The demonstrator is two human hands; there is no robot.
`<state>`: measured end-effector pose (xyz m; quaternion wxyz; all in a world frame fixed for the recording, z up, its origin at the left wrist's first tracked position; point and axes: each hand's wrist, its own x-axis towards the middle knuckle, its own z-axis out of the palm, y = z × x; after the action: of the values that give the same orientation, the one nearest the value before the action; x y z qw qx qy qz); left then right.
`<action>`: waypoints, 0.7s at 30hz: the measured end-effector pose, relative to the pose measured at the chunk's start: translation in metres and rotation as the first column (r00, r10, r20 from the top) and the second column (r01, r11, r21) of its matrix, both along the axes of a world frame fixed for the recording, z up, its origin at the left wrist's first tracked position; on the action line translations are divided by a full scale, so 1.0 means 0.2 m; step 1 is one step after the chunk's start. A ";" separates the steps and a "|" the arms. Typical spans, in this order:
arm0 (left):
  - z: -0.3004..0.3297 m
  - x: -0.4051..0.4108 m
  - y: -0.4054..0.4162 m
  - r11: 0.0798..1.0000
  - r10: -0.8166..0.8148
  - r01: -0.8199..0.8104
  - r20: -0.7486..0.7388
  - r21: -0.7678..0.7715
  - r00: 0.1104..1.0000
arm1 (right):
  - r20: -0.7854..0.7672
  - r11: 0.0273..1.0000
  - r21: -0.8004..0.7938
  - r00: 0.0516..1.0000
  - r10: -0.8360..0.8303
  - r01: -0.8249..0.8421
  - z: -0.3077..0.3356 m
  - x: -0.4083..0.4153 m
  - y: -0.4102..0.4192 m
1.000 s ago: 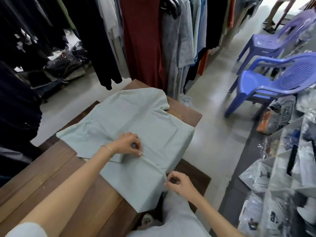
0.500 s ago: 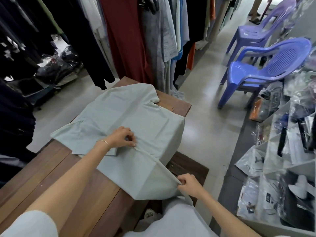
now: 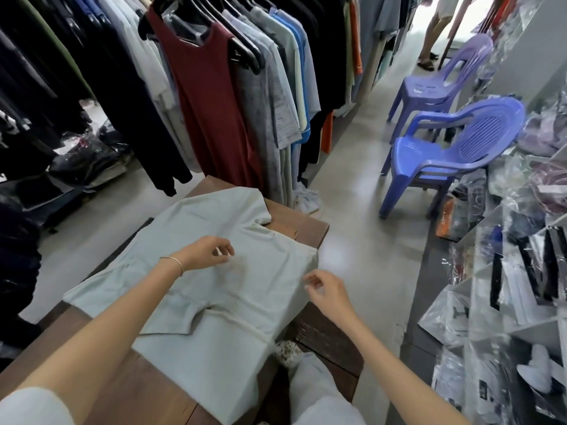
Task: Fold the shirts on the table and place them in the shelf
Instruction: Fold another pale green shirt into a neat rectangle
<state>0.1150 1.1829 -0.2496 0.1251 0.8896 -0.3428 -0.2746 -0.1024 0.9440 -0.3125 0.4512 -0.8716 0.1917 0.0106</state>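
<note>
Both hands hover loosely curled, holding nothing, over the pale green shirt (image 3: 214, 271) on the worktop (image 3: 129, 391): left hand (image 3: 208, 251), right hand (image 3: 326, 291) nearer right.

Bare forearms, short white fabric sleeve (image 3: 29, 406) at the left shoulder. Thin silver-coloured bangle (image 3: 175, 264) round the left wrist. Right wrist unadorned. Loose pale grey-white trouser leg (image 3: 316, 391) below, patterned slipper (image 3: 288, 352) at the foot.
</note>
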 end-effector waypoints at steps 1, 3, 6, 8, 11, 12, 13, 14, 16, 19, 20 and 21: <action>0.01 0.05 -0.03 1.000 0.004 -0.004 0.017 -0.002 1.000 | 0.036 0.999 -0.021 0.999 -0.033 0.034 0.02 0.05 -0.02; 0.03 0.14 -0.08 1.000 0.008 -0.008 0.059 -0.013 0.998 | 0.104 0.994 -0.050 0.990 -0.092 0.098 0.06 0.12 -0.05; 0.03 0.27 -0.14 0.998 0.067 -0.064 0.119 -0.026 0.991 | 0.109 0.987 -0.030 0.982 -0.156 0.160 0.08 0.19 -0.11; 0.02 0.35 -0.19 0.992 0.118 -0.112 0.143 -0.049 0.983 | 0.059 0.987 -0.025 0.986 -0.159 0.160 0.08 0.23 -0.14; -0.01 0.48 -0.24 0.982 0.184 -0.174 0.152 -0.076 0.971 | -0.042 0.993 0.005 0.992 -0.117 0.117 0.05 0.27 -0.19; -0.03 0.52 -0.25 0.977 0.205 -0.195 0.148 -0.081 0.967 | -0.051 0.995 0.014 0.993 -0.102 0.103 0.04 0.28 -0.20; -0.04 0.56 -0.26 0.974 0.223 -0.213 0.143 -0.080 0.964 | -0.051 0.996 0.017 0.994 -0.092 0.093 0.03 0.29 -0.21; -0.06 0.61 -0.27 0.969 0.243 -0.234 0.137 -0.075 0.960 | -0.050 0.996 0.012 0.995 -0.083 0.084 0.02 0.30 -0.21; -0.10 0.69 -0.27 0.959 0.282 -0.276 0.137 -0.064 0.949 | -0.058 0.999 -0.026 0.997 -0.048 0.047 0.00 0.31 -0.21; -0.15 0.78 -0.28 0.949 0.315 -0.311 0.180 -0.051 0.932 | -0.034 0.990 -0.132 0.998 0.052 -0.056 0.01 0.31 -0.21; -0.16 0.81 -0.28 0.943 0.332 -0.328 0.186 -0.056 0.925 | -0.018 0.986 -0.141 0.996 0.089 -0.091 0.01 0.31 -0.21; -0.18 0.83 -0.28 0.933 0.359 -0.352 0.188 -0.067 0.914 | -0.011 0.985 -0.130 0.993 0.115 -0.115 0.02 0.31 -0.21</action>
<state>0.2809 1.1272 -0.2854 0.1525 0.9577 -0.1904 -0.1525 -0.0409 0.9029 -0.3090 0.3915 -0.9088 0.1420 0.0254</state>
